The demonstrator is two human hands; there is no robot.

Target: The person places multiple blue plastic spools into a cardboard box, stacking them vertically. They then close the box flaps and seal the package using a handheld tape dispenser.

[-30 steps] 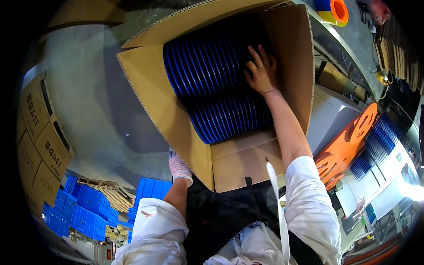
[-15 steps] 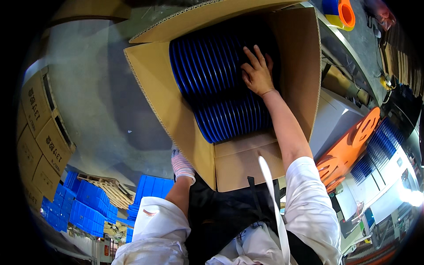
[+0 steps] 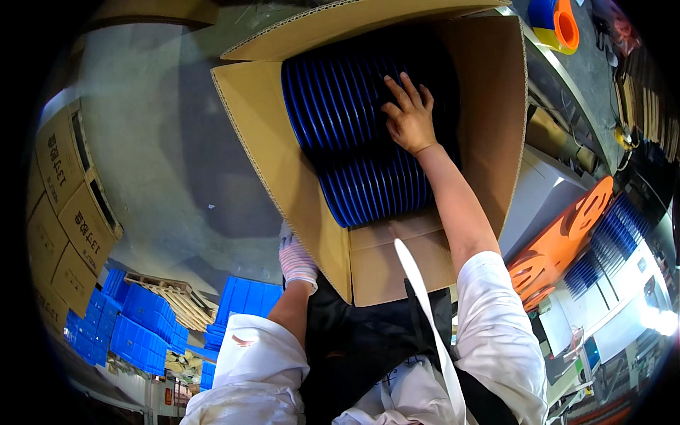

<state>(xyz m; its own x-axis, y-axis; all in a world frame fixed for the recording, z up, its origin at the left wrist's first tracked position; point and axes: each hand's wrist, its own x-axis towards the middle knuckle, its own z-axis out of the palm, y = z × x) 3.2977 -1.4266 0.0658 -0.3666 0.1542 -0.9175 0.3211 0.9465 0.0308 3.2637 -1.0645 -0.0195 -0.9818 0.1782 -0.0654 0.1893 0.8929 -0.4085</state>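
Right hand (image 3: pixel 411 120) flat on the blue discs, box swung nearer.

Right grip was released: fingers spread, palm pressed on the edges of the stacked blue ribbed discs (image 3: pixel 354 142), nothing clenched. The discs stood on edge in two rows inside the open cardboard box (image 3: pixel 283 177), filling its middle. Left hand (image 3: pixel 297 262), in a white knit glove, sat against the box's outer wall near the bottom corner; its grip was hidden, cannot tell. Versus a second back: box had shifted right and loomed closer in view, right hand had slid slightly across the upper row, still flat. Looked like steadying, not lifting. Blue crates (image 3: pixel 142 319) and stacked cartons (image 3: pixel 64 205) lay below left.
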